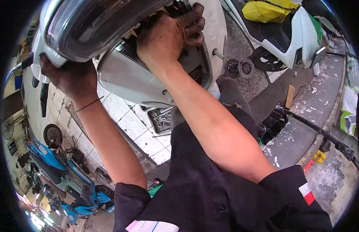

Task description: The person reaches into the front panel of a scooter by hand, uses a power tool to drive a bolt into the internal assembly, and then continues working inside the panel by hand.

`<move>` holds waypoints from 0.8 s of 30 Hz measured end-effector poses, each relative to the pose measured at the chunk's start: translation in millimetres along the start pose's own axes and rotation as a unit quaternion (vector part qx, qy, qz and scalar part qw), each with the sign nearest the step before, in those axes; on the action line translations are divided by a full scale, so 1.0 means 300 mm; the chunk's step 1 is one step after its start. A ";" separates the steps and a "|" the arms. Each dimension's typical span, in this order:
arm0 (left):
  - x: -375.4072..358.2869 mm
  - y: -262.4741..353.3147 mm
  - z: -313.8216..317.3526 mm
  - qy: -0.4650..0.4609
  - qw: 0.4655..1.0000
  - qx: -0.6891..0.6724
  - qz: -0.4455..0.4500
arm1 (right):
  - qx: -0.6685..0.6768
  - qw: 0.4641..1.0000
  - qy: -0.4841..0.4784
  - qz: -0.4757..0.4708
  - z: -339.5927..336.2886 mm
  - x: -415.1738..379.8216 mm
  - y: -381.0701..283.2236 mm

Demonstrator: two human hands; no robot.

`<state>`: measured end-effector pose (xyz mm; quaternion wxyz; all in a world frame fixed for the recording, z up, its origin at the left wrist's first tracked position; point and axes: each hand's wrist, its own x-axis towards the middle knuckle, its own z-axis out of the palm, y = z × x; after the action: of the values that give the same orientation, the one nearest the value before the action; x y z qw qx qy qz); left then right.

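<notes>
Black shirt, left grip clamped on headlight, right grip inside white panel, closure unclear, headlight obstructing, tools below.

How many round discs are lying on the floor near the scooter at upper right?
2. The darker disc lies at left; the lighter disc is just right of it, nearer the wheel. Others may be hidden.

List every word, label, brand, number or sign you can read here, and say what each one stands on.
No text can be read.
Lined paper at the chest: any writing is too small.
Blue motorbike: marks on its panels are too small and blurred.
Red-and-white patch on the sleeve: no lettering can be made out.
Green-and-white sheet at the right: no legible letters.
</notes>
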<state>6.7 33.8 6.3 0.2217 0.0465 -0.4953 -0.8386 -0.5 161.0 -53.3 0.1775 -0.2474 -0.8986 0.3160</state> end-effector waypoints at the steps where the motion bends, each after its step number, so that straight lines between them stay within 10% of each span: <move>1: -0.004 0.007 0.010 -0.005 1.000 0.001 -0.015 | 0.019 1.000 -0.008 -0.010 -0.010 -0.005 0.001; 24: -0.020 0.013 -0.023 -0.012 0.993 -0.070 -0.091 | 0.027 0.999 -0.031 -0.035 -0.042 -0.002 0.009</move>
<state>15.3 29.2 5.3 0.1418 0.0658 -0.4317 -0.8884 6.9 168.4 -46.0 0.1668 -0.2012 -0.9028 0.3416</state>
